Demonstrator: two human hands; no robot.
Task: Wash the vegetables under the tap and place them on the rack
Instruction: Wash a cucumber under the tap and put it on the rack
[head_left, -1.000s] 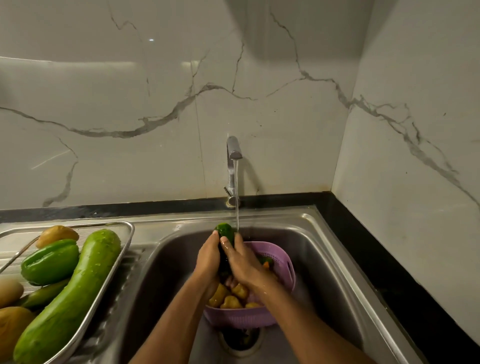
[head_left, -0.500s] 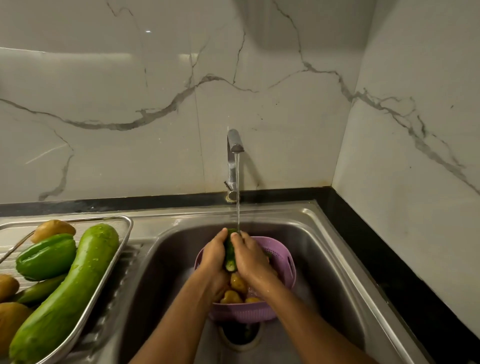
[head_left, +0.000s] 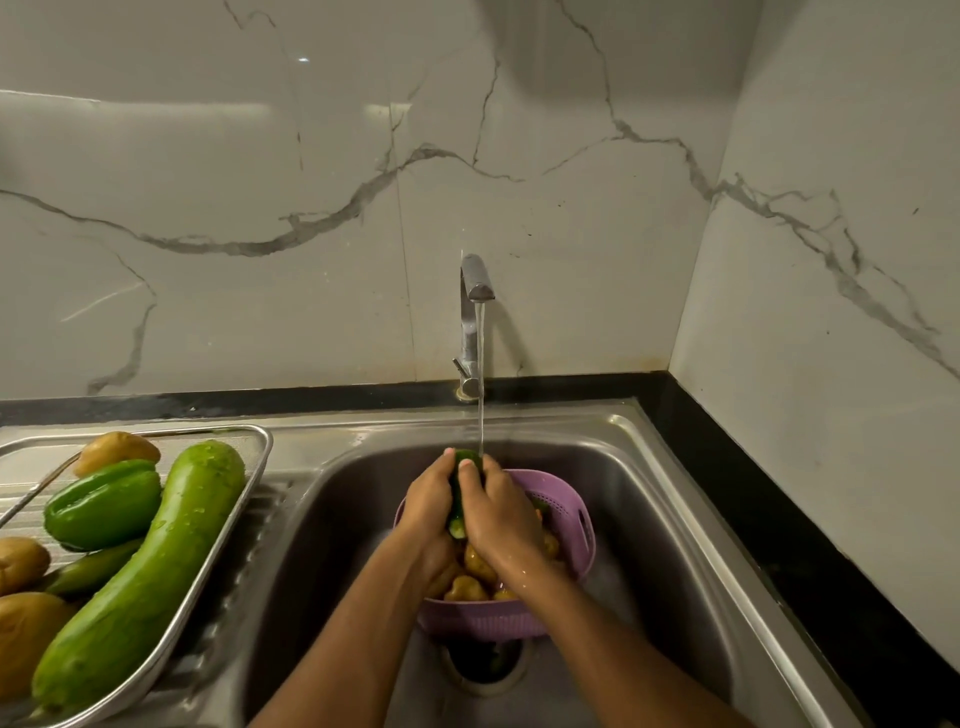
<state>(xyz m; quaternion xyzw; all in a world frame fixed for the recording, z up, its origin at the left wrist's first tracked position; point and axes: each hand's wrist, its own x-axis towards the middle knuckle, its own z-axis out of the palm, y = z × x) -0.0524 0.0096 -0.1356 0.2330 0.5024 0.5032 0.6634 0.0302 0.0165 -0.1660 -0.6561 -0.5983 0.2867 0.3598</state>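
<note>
Cucumber (head_left: 458, 512) lower than before, both hands' fingers still curled round it, under tap (head_left: 475, 283) stream

Change over the last second, centre of the frame. The cucumber (head_left: 459, 512), earlier raised with its dark tip well clear above both hands, now sits lower between the left hand (head_left: 429, 506) and the right hand (head_left: 500, 512), only a small part of the tip showing at the top. The pale cut end now shows below the thumbs. Both hands have closed more fully around it, under the water stream (head_left: 480, 374).
</note>
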